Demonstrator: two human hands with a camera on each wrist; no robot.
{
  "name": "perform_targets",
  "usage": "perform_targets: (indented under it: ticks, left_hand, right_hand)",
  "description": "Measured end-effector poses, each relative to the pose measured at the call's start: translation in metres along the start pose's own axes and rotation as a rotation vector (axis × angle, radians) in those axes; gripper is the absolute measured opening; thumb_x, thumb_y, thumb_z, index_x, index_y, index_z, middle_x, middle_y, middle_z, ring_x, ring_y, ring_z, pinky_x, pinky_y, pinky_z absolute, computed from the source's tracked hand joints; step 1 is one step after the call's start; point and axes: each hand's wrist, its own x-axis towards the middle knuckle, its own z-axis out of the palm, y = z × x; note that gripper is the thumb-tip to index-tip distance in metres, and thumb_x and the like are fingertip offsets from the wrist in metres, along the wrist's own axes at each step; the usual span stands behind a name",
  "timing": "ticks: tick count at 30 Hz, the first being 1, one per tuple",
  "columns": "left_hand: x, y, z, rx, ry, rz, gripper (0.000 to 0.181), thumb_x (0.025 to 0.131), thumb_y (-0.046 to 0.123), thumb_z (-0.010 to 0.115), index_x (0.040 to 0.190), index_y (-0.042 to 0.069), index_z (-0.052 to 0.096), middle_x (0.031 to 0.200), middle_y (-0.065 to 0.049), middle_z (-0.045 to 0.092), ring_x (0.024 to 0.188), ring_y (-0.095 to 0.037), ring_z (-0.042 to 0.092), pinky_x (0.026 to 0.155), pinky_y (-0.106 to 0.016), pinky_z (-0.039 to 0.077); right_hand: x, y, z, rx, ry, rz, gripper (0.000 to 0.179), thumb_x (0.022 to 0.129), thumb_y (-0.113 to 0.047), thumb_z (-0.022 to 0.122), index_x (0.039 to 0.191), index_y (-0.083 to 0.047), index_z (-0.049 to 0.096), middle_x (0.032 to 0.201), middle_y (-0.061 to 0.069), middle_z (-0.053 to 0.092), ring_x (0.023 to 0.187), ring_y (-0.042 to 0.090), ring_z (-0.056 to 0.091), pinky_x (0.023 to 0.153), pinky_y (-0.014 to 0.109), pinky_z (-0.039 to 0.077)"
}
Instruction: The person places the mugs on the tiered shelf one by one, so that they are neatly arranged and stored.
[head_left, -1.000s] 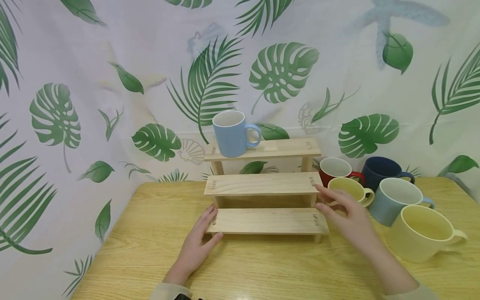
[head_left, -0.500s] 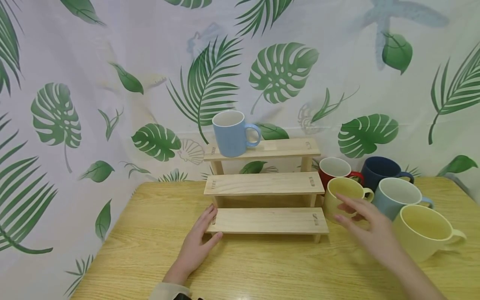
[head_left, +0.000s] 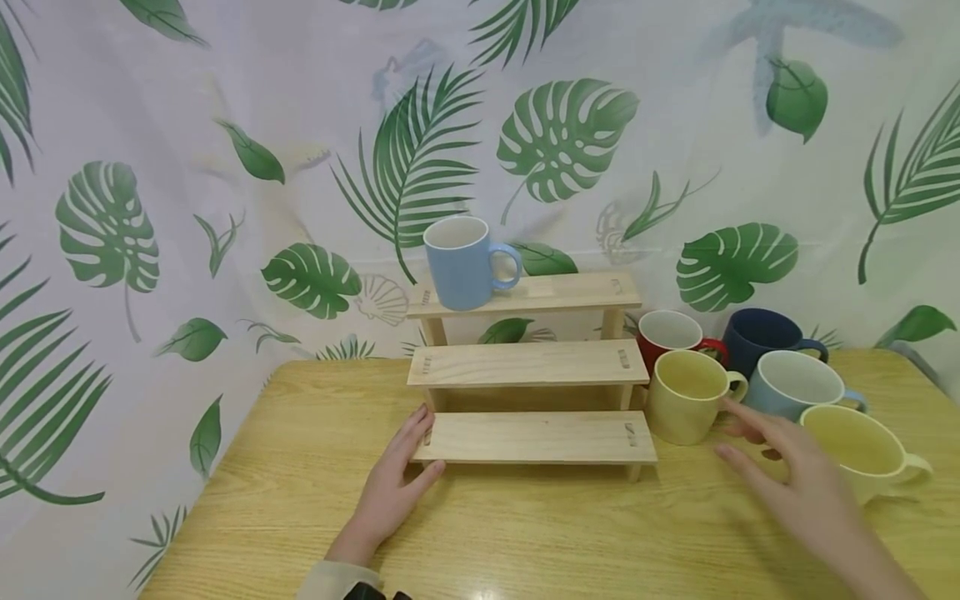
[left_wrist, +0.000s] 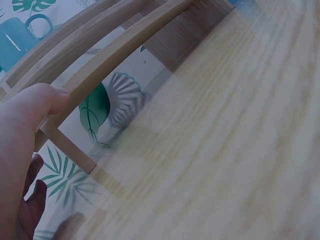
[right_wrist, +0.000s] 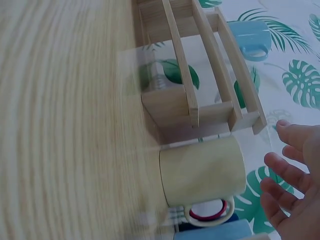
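Observation:
A three-tier wooden shelf rack [head_left: 532,437] stands on the table, with a light blue mug [head_left: 457,271] upright on the left of its top tier. My left hand [head_left: 386,496] rests at the left end of the lowest tier, its thumb on the front edge and its fingers extended along the side. The left wrist view shows the thumb [left_wrist: 52,97] against the board. Off the rack's right end, my right hand [head_left: 806,479] is in the air with relaxed, spread fingers, holding nothing. Closest to it are a small yellow mug [head_left: 684,408] and a larger yellow mug [head_left: 855,450], which the hand partly covers.
Behind the small yellow mug are a red mug [head_left: 670,332] and a navy mug [head_left: 761,342]. A pale blue mug [head_left: 795,387] stands to their front right. A leaf-print cloth [head_left: 300,125] hangs behind the wooden table [head_left: 300,433].
My right hand has moved away from the right end of the rack, going right and slightly down, uncovering the small yellow mug. The left hand stays on the lowest tier.

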Motion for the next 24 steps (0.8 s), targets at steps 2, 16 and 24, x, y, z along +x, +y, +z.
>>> perform_targets:
  ticks: [2,16,24]
  left_hand:
    - [0.001,0.0,0.0,0.005,0.004,0.004,0.063,0.094,0.039,0.059,0.15,0.022,0.035,0.156,0.011,0.021,0.142,-0.017,0.021,0.111,-0.051,0.024]
    - [0.002,0.0,0.001,0.008,0.017,0.024,0.064,0.094,0.037,0.06,0.149,0.018,0.035,0.156,0.007,0.023,0.142,-0.019,0.022,0.11,-0.052,0.025]
    - [0.0,0.0,0.001,0.024,0.011,0.032,0.064,0.094,0.036,0.06,0.15,0.017,0.034,0.157,0.004,0.023,0.142,-0.022,0.023,0.109,-0.054,0.025]
  right_hand:
    - [-0.003,0.005,-0.004,-0.014,0.009,-0.004,0.048,0.086,-0.012,0.072,0.132,-0.007,0.058,0.101,0.003,0.064,0.094,-0.007,0.044,0.072,0.007,0.037]
    - [-0.016,0.027,-0.033,-0.111,0.103,-0.019,0.035,0.086,-0.006,0.071,0.119,0.002,0.063,0.094,0.004,0.063,0.089,-0.012,0.041,0.067,0.008,0.035]
    - [-0.015,0.043,-0.044,-0.238,0.194,-0.167,0.032,0.077,-0.003,0.077,0.106,0.001,0.066,0.083,0.015,0.068,0.081,-0.002,0.048,0.068,0.018,0.037]
